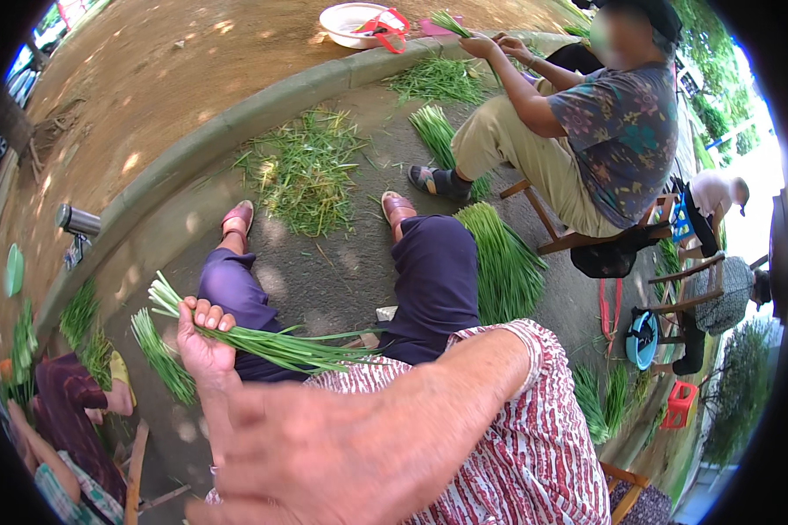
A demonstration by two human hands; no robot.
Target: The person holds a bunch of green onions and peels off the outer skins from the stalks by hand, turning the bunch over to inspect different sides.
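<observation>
My left hand (207,341) grips a small bunch of garlic chives (269,344), its pale stem ends up left and the green leaves trailing across my lap. Close to the camera, my right hand (302,446) reaches across my body, blurred; whether its fingers hold anything is hidden. A smaller chive bundle (161,354) lies on the ground beyond my left hand. Beside my right knee rests a large pile of chives (502,262). Ahead of my feet is a loose heap of green and yellowed leaf trimmings (308,174).
A person (611,138) sits on a wooden chair at right, holding chives (450,24). At lower left another person (72,426) sits near more chives (79,315). A concrete curb (236,125) curves ahead; past it stand a white basin (351,23) and a metal flask (79,220).
</observation>
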